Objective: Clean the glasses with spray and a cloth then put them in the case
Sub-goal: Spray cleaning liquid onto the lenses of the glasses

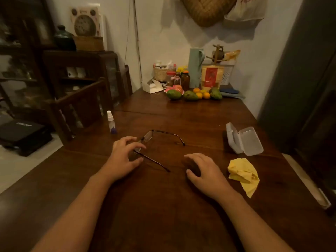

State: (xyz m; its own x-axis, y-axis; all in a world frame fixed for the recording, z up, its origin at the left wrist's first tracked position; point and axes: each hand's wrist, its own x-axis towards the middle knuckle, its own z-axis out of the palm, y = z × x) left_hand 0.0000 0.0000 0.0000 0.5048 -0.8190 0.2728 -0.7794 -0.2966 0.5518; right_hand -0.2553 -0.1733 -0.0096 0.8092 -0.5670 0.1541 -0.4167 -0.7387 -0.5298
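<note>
spray bottle [111, 122]: stood upright on the table [163, 206], white cap on, up and to the left of the left hand [125, 157], apart from it. a dark wooden chair [81, 106] stood beyond the table edge behind the bottle.

left hand: palm down, fingers curled over the front of the glasses [148, 136], thumb against the near temple arm close to the hinge. recorded as gripping the frame at the lens end. whether the frame was lifted off the wood or lying on it, cannot tell.

glasses: both temple arms unfolded. one ran from the grip toward the right hand [203, 170] and ended short of it. the other ran from the far side of the grip out to the right.

right hand: palm down over bare wood, fingers spread and loosely bent, nothing in it, not closed. it was to the right of the left-hand grip and touched no task item.

cloth [242, 176]: yellow, crumpled, on the table just right of the right hand, not touching it.

case [243, 139]: white, lid open, nothing in it, beyond the cloth and up-right of the right hand, well apart from the glasses.

fruit [190, 95] lay at the far end of the table, far beyond both hands.
</note>
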